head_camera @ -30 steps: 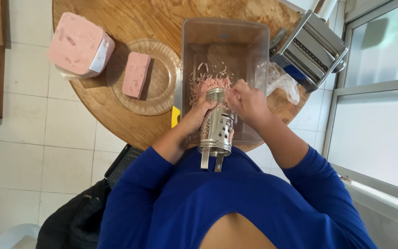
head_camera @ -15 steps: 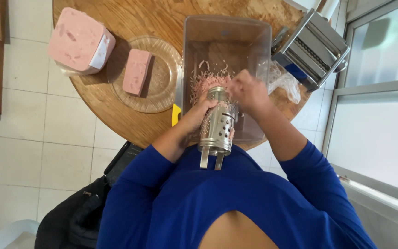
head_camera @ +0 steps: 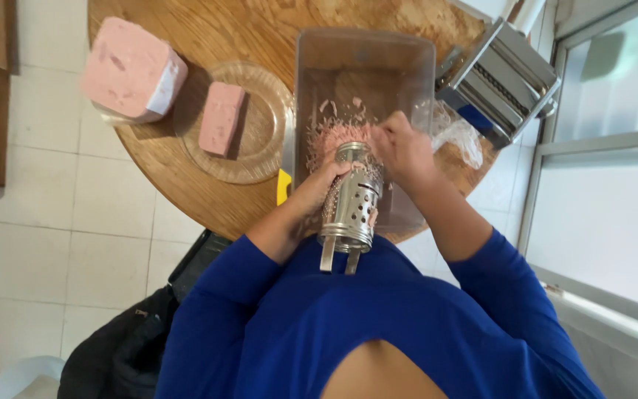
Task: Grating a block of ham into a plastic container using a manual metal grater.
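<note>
Fingers of the left hand (head_camera: 317,193) wrap closed around a cylindrical steel grater (head_camera: 351,201), which lies tilted with its two handle prongs pointing back toward the blue-sleeved body and its far end over the clear plastic tub (head_camera: 311,81); the right hand (head_camera: 402,150) is curled shut at the grater's far end, pressing something small against the metal, though what it holds is hidden under the fingers; pink shreds (head_camera: 334,133) are heaped in the tub just beyond both hands; crumpled clear plastic wrap (head_camera: 455,137) lies just to the right of the tub; a metal pasta machine (head_camera: 500,77) stands past it at the table edge; to the left, a glass plate (head_camera: 260,155) carries a pink meat slab (head_camera: 221,118); a larger pink block (head_camera: 131,70) sits beside the plate on the round wooden table (head_camera: 208,29).
</note>
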